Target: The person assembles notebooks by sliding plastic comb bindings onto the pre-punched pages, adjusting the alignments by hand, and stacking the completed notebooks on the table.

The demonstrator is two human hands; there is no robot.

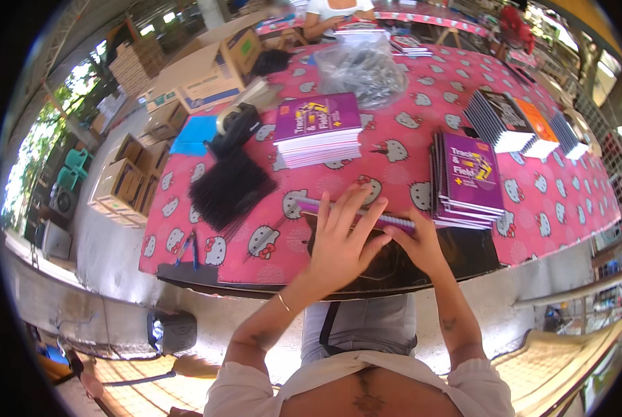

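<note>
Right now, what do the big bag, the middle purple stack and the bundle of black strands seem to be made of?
Bag: likely thin clear plastic, shiny and crinkled, contents showing through.
Purple stack: probably paper, given the white page edges; covers look like smooth card.
Black strands: perhaps plastic, thin and dark; coated wire can't be ruled out.

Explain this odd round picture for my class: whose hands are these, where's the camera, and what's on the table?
There's no robot: these are one person's bare hands, seen from a wide fisheye camera worn on the head, looking down, so straight edges bend. The left hand, fingers spread, lies over a slim purple book with a coiled edge; the right hand is at its right end, its grip unclear. The pink table also bears purple book stacks, black bristle-like strands and a clear plastic bag.
</note>
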